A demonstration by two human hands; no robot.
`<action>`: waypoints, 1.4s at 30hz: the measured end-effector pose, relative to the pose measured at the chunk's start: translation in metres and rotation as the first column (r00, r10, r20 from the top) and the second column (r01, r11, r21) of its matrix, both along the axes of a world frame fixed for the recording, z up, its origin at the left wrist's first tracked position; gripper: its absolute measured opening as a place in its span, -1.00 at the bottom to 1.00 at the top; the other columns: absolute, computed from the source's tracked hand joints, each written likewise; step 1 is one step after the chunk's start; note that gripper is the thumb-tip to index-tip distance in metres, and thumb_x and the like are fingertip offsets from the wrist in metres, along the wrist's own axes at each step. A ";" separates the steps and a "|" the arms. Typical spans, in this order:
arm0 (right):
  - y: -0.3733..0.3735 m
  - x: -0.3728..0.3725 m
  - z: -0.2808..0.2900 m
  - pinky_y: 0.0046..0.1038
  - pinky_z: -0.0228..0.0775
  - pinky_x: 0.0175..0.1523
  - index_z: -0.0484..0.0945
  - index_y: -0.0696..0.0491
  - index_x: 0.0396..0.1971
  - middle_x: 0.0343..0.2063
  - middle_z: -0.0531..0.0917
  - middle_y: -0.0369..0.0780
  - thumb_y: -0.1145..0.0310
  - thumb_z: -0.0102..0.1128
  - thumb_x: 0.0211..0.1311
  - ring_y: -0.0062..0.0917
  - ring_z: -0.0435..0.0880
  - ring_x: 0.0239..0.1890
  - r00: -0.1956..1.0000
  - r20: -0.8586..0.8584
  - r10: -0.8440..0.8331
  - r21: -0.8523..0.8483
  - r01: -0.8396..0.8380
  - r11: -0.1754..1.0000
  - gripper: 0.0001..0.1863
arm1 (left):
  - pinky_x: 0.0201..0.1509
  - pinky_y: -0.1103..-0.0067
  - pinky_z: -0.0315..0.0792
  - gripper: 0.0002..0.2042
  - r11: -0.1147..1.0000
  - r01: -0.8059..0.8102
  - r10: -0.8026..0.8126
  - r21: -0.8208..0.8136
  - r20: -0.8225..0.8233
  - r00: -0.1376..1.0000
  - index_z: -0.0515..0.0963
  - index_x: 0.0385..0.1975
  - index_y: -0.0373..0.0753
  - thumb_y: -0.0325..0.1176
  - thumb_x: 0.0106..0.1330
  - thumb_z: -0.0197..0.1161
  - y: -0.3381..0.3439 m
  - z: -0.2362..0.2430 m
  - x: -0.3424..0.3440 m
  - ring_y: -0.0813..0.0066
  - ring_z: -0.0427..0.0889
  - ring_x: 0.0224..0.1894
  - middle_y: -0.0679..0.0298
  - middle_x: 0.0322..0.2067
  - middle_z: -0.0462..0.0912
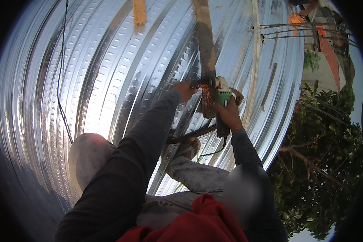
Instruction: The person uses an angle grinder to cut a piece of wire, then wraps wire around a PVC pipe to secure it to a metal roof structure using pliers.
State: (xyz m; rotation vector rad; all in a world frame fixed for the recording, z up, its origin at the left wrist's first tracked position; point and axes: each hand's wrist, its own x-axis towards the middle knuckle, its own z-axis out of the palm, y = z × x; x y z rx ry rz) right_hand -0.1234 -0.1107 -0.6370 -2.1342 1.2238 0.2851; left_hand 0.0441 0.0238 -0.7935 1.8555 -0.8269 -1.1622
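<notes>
My right hand [228, 114] grips the body of a green angle grinder [223, 96], its pale head pointing away from me. A cord runs from its rear end toward my foot. Orange sparks fall beside the grinder head, over the near end of a long wooden plank [205, 44]. My left hand [184, 91] is closed around a dark metal piece [198, 83] that reaches toward the grinder head. The grinder's disc is hard to make out. Nearer to me, a dark bar [199, 132] lies by my sandalled foot [190, 147].
Ribbed shiny metal decking [121, 68] spreads under me. A short wood block [139, 12], a black cable [61, 80] and a narrow strip [269, 86] lie on it. Thin rods [284, 36] jut past the right edge, near another person's hand [309, 9]. Trees [318, 161] stand beyond.
</notes>
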 end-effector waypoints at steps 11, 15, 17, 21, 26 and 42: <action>0.012 -0.026 0.002 -0.15 0.53 0.00 0.33 0.27 0.05 -0.17 0.67 0.15 0.09 0.43 0.09 -0.01 0.73 -0.11 0.999 -0.049 -0.021 0.022 0.022 1.000 -0.29 | -0.05 0.15 0.50 -0.64 1.000 -0.002 0.002 -0.006 0.036 0.999 0.64 -0.20 -0.31 -0.06 0.43 0.21 -0.004 -0.005 -0.002 -0.05 0.72 -0.20 -0.03 -0.35 0.72; 0.013 -0.030 0.008 -0.14 0.53 0.00 0.33 0.26 0.04 -0.17 0.67 0.15 0.07 0.44 0.09 -0.01 0.73 -0.11 0.996 -0.085 -0.006 0.007 0.006 1.000 -0.29 | -0.14 0.25 0.54 -0.66 1.000 -0.003 0.004 0.028 -0.060 0.998 0.64 -0.30 -0.30 -0.09 0.44 0.23 -0.006 0.000 0.001 0.18 0.73 -0.36 0.14 -0.49 0.72; 0.012 -0.032 0.006 -0.14 0.53 -0.01 0.33 0.26 0.03 -0.17 0.67 0.14 0.08 0.44 0.09 -0.02 0.73 -0.11 0.998 -0.061 0.000 0.016 0.001 1.000 -0.30 | -0.17 0.28 0.54 -0.68 1.000 -0.024 0.025 0.009 -0.074 0.997 0.64 -0.32 -0.29 -0.10 0.44 0.23 -0.005 -0.001 0.002 0.26 0.73 -0.39 0.19 -0.51 0.71; 0.013 -0.021 0.003 -0.15 0.53 -0.02 0.33 0.27 0.03 -0.20 0.68 0.11 0.10 0.44 0.11 -0.06 0.73 -0.14 1.000 0.019 0.000 0.045 -0.001 0.999 -0.31 | -0.18 0.30 0.53 -0.69 0.999 -0.039 0.039 0.015 -0.041 0.998 0.63 -0.34 -0.27 -0.11 0.44 0.24 -0.003 -0.011 0.002 0.28 0.71 -0.40 0.21 -0.52 0.70; 0.004 -0.012 -0.003 -0.18 0.53 -0.02 0.33 0.28 0.02 -0.19 0.68 0.10 0.12 0.43 0.13 -0.09 0.73 -0.14 0.994 0.107 0.000 0.056 -0.006 0.998 -0.33 | -0.17 0.28 0.51 -0.68 0.999 -0.031 0.030 -0.007 -0.042 0.999 0.63 -0.32 -0.27 -0.09 0.43 0.24 -0.005 -0.004 0.004 0.24 0.69 -0.40 0.19 -0.51 0.68; 0.010 0.000 0.002 -0.19 0.56 -0.02 0.33 0.30 0.06 -0.17 0.69 0.13 0.13 0.42 0.12 -0.06 0.75 -0.13 0.999 0.027 -0.017 0.018 0.017 1.000 -0.31 | -0.12 0.20 0.50 -0.64 1.000 -0.012 0.012 -0.003 -0.012 1.000 0.65 -0.28 -0.29 -0.05 0.42 0.25 -0.002 -0.013 0.008 0.08 0.71 -0.29 0.04 -0.47 0.69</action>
